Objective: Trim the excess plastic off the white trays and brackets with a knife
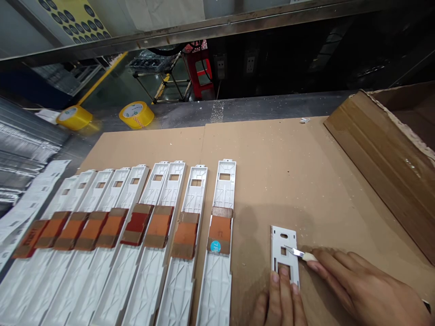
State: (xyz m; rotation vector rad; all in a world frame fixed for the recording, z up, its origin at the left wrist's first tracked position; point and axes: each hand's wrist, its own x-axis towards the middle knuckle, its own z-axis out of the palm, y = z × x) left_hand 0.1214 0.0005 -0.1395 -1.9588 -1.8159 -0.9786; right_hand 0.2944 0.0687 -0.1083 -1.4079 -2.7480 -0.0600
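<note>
A small white plastic plate point(276, 248) with several cut-outs lies at the lower right on the cardboard. The fingers of my left hand point(282, 301) are together on its near end and hold it down; the thumb rests at its left side. In my right hand point(363, 285) is a craft knife point(307, 256) with a pale handle, pinched between thumb and fingers. Its metal blade points left, with the tip at the edge of the plate's small square opening. The plate's near end is partly hidden under my left fingers.
Several long white plastic strips point(217, 290) lie side by side at the left, with orange-brown blocks point(219, 233) across them. A cardboard box point(384, 149) stands at the right. Yellow tape rolls point(144, 118) sit along the far edge, and printed papers point(37, 199) lie far left.
</note>
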